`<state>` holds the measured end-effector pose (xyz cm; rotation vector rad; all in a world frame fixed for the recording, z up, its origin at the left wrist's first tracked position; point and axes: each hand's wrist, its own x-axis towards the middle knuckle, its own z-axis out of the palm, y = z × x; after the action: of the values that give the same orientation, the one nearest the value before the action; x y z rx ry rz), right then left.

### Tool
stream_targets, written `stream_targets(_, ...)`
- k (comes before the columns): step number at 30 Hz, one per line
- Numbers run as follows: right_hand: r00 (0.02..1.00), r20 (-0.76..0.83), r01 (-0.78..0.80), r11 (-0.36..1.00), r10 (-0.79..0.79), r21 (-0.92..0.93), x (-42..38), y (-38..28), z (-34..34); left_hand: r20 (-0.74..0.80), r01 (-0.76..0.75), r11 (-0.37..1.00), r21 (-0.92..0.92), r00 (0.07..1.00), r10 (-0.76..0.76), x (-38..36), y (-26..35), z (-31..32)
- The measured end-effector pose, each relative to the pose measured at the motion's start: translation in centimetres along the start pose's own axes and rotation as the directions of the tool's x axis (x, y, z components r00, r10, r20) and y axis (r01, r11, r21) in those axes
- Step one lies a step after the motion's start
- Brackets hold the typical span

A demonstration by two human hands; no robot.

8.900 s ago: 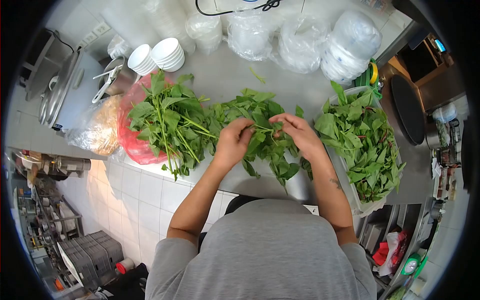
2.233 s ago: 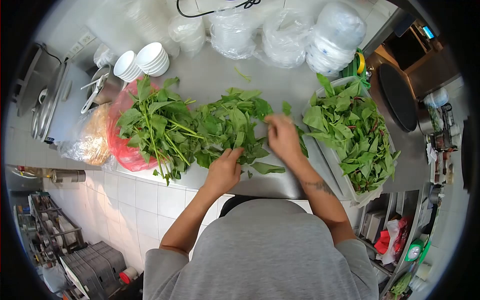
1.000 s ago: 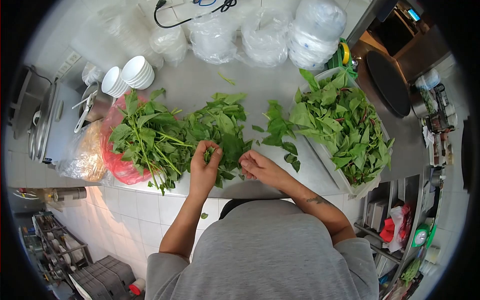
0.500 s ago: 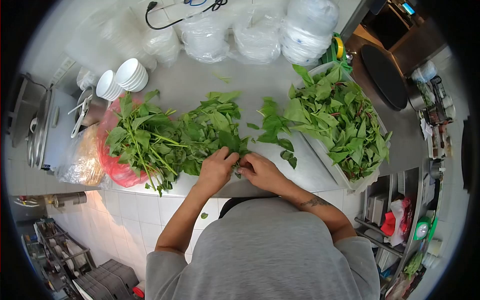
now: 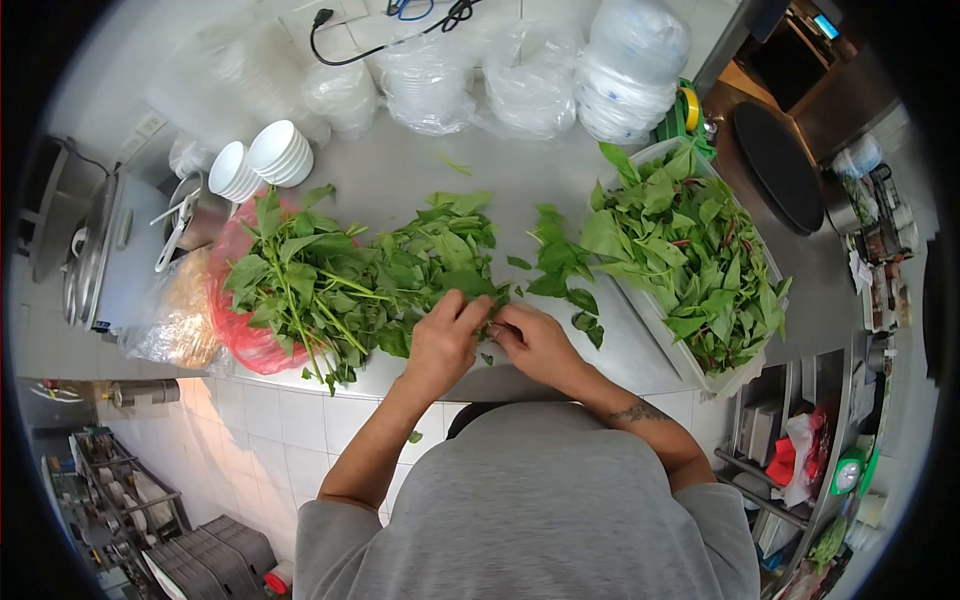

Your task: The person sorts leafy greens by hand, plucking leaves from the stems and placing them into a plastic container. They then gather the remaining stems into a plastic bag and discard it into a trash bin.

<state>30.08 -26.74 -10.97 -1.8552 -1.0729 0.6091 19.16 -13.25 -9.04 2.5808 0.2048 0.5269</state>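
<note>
My left hand (image 5: pixel 446 338) is closed at the front edge of the steel table, its fingers pinched on a sprig of leafy greens (image 5: pixel 464 282). Close beside it, my right hand (image 5: pixel 532 342) has thumb and fingers pressed together on the same sprig; the exact grip is partly hidden by the fingers. Left of my hands lies a heap of long-stemmed greens (image 5: pixel 310 275), partly on a red plastic bag (image 5: pixel 228 318). To the right, a pale rectangular tub (image 5: pixel 640 305) is piled with picked leaves (image 5: pixel 690 255). A small loose leaf (image 5: pixel 487 358) lies just below my hands.
Loose leaves (image 5: pixel 556 262) are scattered between the heap and the tub. White bowls (image 5: pixel 280 155) are stacked at the back left, near a metal pot (image 5: pixel 205 225). Plastic-wrapped containers (image 5: pixel 430 85) line the wall. A round black tray (image 5: pixel 778 160) lies at the far right.
The view has shifted slightly, so the scene sits a little further right. My hands stay together at the sprig, and a small loose leaf now shows below them.
</note>
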Motion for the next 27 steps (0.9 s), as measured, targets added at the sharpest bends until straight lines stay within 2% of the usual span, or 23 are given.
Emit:
stream_targets(1, 1.0, 0.01, 0.009, 1.0, -0.009, -0.003, 0.1, 0.0, -0.3, 0.022, 0.013, 1.0, 0.004, 1.0, -0.013, 0.1, 0.3, -0.4)
stream_targets(4, 0.996, 0.075, 0.049, 0.998, -0.051, 0.04, 0.5, -0.1, -1.3, -0.037, -0.073, 0.997, 0.004, 0.997, 0.073, -0.2, -0.1, -0.5)
stream_targets(7, 0.976, 0.181, 0.075, 0.971, -0.118, 0.228, 1.5, -0.8, -2.2, -0.071, 0.083, 0.895, -0.438, 0.989, -0.126, -0.1, 0.2, -1.0)
stream_targets(9, 0.963, 0.237, 0.024, 0.916, -0.129, 0.4, 2.2, -1.5, -2.6, -0.061, 0.196, 0.816, -0.544, 0.96, -0.272, -0.1, 0.5, -1.4)
stream_targets(10, 0.951, 0.266, 0.046, 0.924, -0.157, 0.38, 2.6, -2.0, -2.9, -0.049, 0.248, 0.766, -0.593, 0.938, -0.342, -0.3, 0.6, -1.6)
stream_targets(13, 0.899, 0.356, 0.126, 0.93, -0.254, 0.346, 4.0, -3.0, -3.4, 0.109, 0.381, 0.4, -0.833, 0.823, -0.557, -0.8, 1.0, -1.9)
stream_targets(15, 0.842, 0.423, 0.184, 0.916, -0.334, 0.356, 4.4, -3.0, -3.4, 0.09, 0.354, 0.231, -0.906, 0.696, -0.712, -0.3, 0.7, -3.1)
stream_targets(16, 0.838, 0.439, 0.19, 0.927, -0.325, 0.323, 4.4, -3.0, -3.3, 0.091, 0.323, 0.148, -0.935, 0.62, -0.779, -0.2, 0.2, -3.7)
stream_targets(17, 0.833, 0.454, 0.198, 0.937, -0.316, 0.29, 4.2, -2.9, -3.2, -0.017, 0.257, 0.263, -0.93, 0.684, -0.729, -0.9, -1.9, -3.9)
stream_targets(18, 0.829, 0.468, 0.205, 0.945, -0.306, 0.254, 4.2, -2.8, -3.2, -0.064, 0.27, 0.363, -0.892, 0.717, -0.694, -0.9, -2.4, -4.9)
stream_targets(19, 0.847, 0.477, 0.219, 0.972, -0.233, 0.087, 4.6, -2.6, -3.5, -0.136, 0.268, 0.509, -0.818, 0.77, -0.624, -1.0, -2.2, -5.5)
stream_targets(20, 0.88, 0.413, 0.246, 0.969, -0.232, 0.02, 5.3, -2.3, -3.5, -0.191, 0.256, 0.639, -0.726, 0.817, -0.544, -1.1, -1.7, -6.0)
stream_targets(22, 0.927, 0.282, 0.288, 0.95, -0.246, -0.118, 7.7, -1.0, -3.3, -0.09, 0.336, 0.646, -0.685, 0.841, -0.534, -2.0, -1.9, -5.0)
stream_targets(24, 0.994, -0.051, 0.088, 0.978, -0.099, -0.188, 10.7, 1.4, -1.3, -0.026, 0.406, 0.689, -0.601, 0.851, -0.525, -2.5, -1.9, -3.8)
stream_targets(26, 0.961, -0.175, 0.137, 0.921, -0.213, -0.364, 13.1, 5.0, 0.5, 0.01, 0.468, 0.746, -0.474, 0.85, -0.527, -2.6, -1.3, -2.2)
stream_targets(27, 0.935, -0.226, 0.149, 0.88, -0.274, -0.451, 13.6, 5.9, 1.0, -0.023, 0.452, 0.813, -0.367, 0.87, -0.493, -2.4, -1.1, -1.2)
